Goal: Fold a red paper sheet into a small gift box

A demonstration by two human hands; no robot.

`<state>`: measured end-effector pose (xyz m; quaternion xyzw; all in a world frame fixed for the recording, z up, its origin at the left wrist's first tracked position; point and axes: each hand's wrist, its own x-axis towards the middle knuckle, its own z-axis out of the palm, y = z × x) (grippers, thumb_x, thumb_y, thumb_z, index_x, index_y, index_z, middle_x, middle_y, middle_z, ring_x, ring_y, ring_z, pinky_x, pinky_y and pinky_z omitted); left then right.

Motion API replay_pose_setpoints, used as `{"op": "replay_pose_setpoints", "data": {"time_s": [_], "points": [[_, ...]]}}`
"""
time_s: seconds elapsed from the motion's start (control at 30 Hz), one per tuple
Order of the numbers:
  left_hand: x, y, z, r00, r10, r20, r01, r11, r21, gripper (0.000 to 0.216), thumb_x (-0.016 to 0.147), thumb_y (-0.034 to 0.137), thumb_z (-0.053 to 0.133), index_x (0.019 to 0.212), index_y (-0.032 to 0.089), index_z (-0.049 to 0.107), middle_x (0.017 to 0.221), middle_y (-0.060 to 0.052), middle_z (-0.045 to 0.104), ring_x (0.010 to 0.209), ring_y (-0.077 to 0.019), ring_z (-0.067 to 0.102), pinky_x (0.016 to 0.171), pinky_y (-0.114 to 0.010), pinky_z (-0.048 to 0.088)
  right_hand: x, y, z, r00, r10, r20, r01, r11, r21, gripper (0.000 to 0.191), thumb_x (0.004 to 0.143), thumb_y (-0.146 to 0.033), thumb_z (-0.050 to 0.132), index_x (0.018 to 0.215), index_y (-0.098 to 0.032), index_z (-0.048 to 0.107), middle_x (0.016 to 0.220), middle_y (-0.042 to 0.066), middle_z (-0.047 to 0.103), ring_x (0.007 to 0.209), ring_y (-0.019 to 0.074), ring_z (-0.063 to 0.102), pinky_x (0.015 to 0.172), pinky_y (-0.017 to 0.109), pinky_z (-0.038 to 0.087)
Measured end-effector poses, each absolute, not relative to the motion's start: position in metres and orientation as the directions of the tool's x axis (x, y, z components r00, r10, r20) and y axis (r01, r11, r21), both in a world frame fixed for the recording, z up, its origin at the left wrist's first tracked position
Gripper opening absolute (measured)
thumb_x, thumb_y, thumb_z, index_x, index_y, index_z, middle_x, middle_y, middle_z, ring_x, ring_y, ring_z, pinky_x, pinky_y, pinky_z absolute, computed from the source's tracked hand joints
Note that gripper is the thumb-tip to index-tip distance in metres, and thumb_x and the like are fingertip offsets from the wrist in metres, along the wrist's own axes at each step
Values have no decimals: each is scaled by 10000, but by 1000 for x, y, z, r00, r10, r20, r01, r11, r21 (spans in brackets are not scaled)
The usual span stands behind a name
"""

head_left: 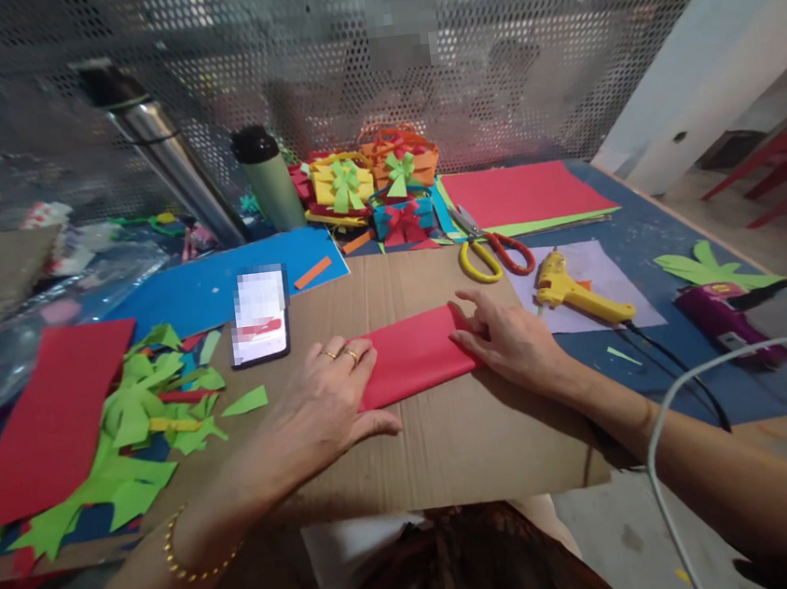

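A folded red paper sheet [410,356] lies on the brown cardboard in front of me. My left hand [332,381], with rings on its fingers, grips the left end; its fingers bend over the paper and the thumb stretches along below the lower edge. At the other end, my right hand [510,334] holds the paper between a thumb on its surface and curved fingers by the right edge. Beyond the right hand are scissors [479,248] with one yellow and one red handle. A yellow glue gun [576,289] rests on a pale purple sheet [608,267].
A phone [259,316] lies left of the paper. Green scraps [131,406] and a red strip [55,414] cover the left side. Small paper bags with bows [344,185], a green bottle [269,181] and a steel flask [172,158] stand behind. A cable [656,454] crosses at right.
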<state>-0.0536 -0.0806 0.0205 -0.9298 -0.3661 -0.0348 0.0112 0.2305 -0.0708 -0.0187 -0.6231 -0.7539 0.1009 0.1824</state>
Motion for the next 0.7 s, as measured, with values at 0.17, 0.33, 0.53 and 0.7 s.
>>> {"op": "replay_pose_setpoints", "data": {"time_s": [0.17, 0.33, 0.53, 0.7], "points": [[-57, -80, 14, 715, 690, 107, 690, -722, 48, 717, 935, 703, 561, 1319, 105, 658, 1343, -229, 640, 1132, -346, 589, 968, -496, 519, 231, -70, -21, -152, 972, 179, 887, 214, -409, 541, 926, -375, 585, 1410, -139, 533, 778, 43, 720, 685, 218, 667, 591, 286, 380], [-58, -79, 8, 719, 686, 114, 689, -724, 10, 749, 918, 670, 616, 1477, 174, 577, 1399, -213, 592, 1182, -373, 537, 989, -533, 508, 233, -69, -23, -161, 969, 187, 880, 227, -417, 534, 933, -395, 570, 1408, -154, 531, 748, 30, 716, 645, 205, 647, 581, 285, 367], [-58, -79, 7, 742, 665, 87, 670, -739, -71, 731, 913, 632, 642, 1521, 237, 546, 1479, -197, 547, 1177, -377, 529, 985, -518, 493, 230, -71, -20, -151, 974, 169, 895, 207, -395, 538, 938, -384, 576, 1415, -139, 534, 805, 55, 733, 699, 218, 675, 599, 290, 366], [-55, -77, 12, 755, 654, 40, 654, -749, -104, 734, 912, 640, 639, 1502, 210, 569, 1466, -209, 578, 1099, -347, 555, 954, -477, 484, 229, -70, -20, -160, 975, 152, 912, 205, -354, 513, 950, -398, 542, 1395, -143, 565, 787, 58, 741, 711, 233, 682, 588, 296, 348]]}}
